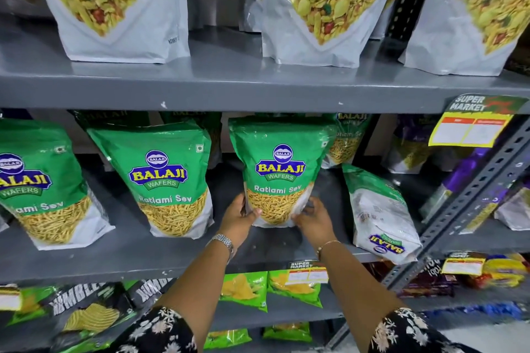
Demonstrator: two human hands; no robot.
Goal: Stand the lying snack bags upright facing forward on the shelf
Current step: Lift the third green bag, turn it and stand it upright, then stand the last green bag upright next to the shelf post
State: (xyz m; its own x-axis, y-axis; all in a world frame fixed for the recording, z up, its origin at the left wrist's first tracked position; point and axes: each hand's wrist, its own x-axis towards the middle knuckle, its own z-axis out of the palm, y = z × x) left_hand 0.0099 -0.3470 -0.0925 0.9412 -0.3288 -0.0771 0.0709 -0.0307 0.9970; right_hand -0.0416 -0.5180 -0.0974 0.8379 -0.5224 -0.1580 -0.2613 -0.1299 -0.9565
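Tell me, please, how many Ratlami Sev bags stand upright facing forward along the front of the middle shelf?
3: left bag, middle bag, held bag. More may hide behind.

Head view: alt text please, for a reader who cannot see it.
Both hands, left hand and right hand, grip the base of an upright green Ratlami Sev bag on the grey middle shelf. To its right, another bag lies back-side up.
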